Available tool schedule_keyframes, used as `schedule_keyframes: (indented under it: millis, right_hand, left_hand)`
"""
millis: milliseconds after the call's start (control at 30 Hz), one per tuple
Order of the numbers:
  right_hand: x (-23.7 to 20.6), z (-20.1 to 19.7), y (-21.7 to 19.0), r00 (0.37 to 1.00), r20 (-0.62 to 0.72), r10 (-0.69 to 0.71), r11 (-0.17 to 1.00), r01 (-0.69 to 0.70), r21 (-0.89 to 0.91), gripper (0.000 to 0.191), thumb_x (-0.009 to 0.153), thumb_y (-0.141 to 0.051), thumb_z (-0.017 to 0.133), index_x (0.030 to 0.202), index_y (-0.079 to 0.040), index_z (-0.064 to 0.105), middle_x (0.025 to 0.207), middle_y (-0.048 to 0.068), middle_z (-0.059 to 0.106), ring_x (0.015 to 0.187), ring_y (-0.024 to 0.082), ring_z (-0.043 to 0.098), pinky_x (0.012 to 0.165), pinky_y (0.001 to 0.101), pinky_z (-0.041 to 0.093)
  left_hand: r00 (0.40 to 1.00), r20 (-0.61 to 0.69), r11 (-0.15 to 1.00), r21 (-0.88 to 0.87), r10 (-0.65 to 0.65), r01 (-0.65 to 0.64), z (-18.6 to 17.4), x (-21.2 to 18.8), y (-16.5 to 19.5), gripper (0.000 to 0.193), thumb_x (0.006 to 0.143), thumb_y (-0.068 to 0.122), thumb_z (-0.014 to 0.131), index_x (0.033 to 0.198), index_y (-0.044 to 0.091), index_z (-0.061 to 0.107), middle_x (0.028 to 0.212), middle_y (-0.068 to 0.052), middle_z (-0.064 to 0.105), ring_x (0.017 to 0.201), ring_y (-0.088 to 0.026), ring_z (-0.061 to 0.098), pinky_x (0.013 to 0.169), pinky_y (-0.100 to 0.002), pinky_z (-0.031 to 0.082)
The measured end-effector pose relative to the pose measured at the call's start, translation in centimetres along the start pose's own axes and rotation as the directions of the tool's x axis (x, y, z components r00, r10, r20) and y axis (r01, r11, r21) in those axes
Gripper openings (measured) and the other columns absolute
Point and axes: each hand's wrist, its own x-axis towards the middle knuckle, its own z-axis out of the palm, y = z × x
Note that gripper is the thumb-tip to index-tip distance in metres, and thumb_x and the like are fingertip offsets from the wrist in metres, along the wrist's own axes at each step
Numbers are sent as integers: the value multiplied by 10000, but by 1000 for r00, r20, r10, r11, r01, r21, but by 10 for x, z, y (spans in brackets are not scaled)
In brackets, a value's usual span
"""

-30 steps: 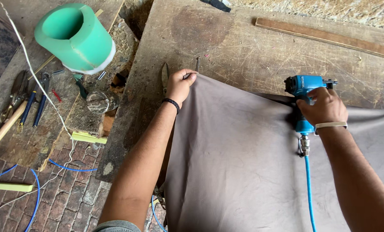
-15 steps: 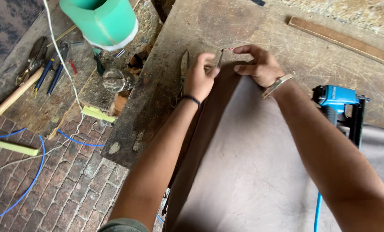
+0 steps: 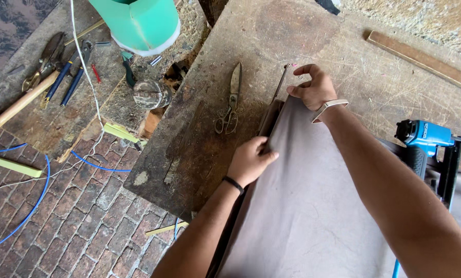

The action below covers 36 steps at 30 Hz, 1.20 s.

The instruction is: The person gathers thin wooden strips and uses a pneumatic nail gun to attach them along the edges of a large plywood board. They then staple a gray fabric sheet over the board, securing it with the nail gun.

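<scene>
Grey-brown fabric (image 3: 313, 206) spread over the near part of a worn wooden workbench (image 3: 271, 36), reaching from the lower edge of the view up to both hands. Left hand (image 3: 251, 162) on the sheet's left edge, fingers curled over the fold and pinching it against the panel edge beneath. Further up, right hand (image 3: 315, 87) at the fabric's top corner, fingers bent and closed on the cloth, metal bracelet (image 3: 329, 107) at the wrist. Blue pneumatic stapler (image 3: 426, 141) standing on the fabric to the right, apart from either hand. Metal shears (image 3: 232, 98) lying on bare bench just left of the sheet. Beyond the bench, on a lower board to the left: green plastic tub (image 3: 143, 23), pliers (image 3: 70, 74), wooden-handled hammer (image 3: 16, 105). Blue hose (image 3: 39, 195) looped across the brick floor.
</scene>
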Motion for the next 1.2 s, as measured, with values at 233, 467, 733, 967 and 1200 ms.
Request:
schedule_keyframes:
  millis: [233,467,733,967,1200]
  right_hand:
    - [4,8,11,999,-53,9,967,5,253,440,842,-23,820,1211,-75,586,870,92,745,815,135,718,726,255,567]
    - [7,8,10,999,-33,-6,949,16,314,433,872,8,782,1235,-85,566,883,127,756,827,144,731,724,249,576]
    - [17,14,3,995,41,88,963,-96,252,383,841,23,783,1174,-78,622,980,123,767,917,163,755,826,272,622]
    - [23,18,-1,972,-132,192,925,-135,355,414,806,50,798,1143,-61,583,915,161,759,870,181,750,770,277,597]
    - [25,22,-3,939,-43,341,896,-311,317,417,802,1,800,1151,-74,584,879,147,740,770,217,734,656,345,588]
  left_hand:
    - [999,-22,943,329,-41,46,-9,85,40,582,815,575,798,1028,34,764,923,-162,771,834,-287,761,761,-401,604]
    - [989,-100,983,-139,109,-122,1,117,19,253,782,332,850,863,100,791,809,-51,796,732,-170,739,686,-338,586]
    - [959,-283,949,-308,-17,-74,31,121,-13,151,809,223,864,840,108,771,757,-14,759,667,-105,668,614,-275,547]
    - [908,-417,879,-416,44,-234,35,115,-15,541,747,288,908,1186,120,641,771,72,500,679,-61,455,584,-220,464]
    - [963,-218,968,-159,157,-194,24,120,-8,558,831,379,829,1328,191,661,976,-5,586,900,-155,554,760,-326,504]
